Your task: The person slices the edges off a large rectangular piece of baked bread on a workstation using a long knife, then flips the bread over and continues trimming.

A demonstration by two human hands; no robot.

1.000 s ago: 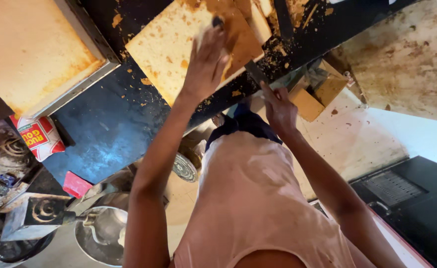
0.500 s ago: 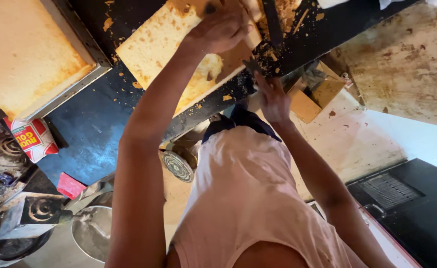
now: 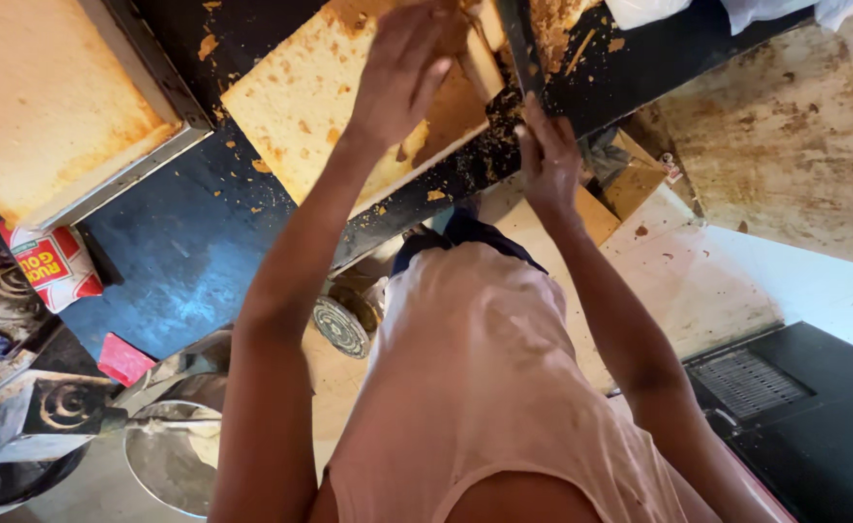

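Left hand [image 3: 402, 73] down flat on the pale yellow slab [image 3: 349, 107], fingers spread, pressing near its far end. Right hand [image 3: 548, 165] closed on the lower end of a long dark blade [image 3: 514, 44] running along the slab's right side. Slab: spongy, crumbly, orange-brown patches on top, corners squared, lying diagonal on the dark tabletop [image 3: 184, 252], its near edge close to the tabletop rim. Crumbs thick w/ the blade, thinner to the left. Second slab sits in a metal tray [image 3: 146, 160] at upper left, well apart. Open dark surface btwn tray and slab. Red-white packet [image 3: 54, 266] below the tray's near corner.
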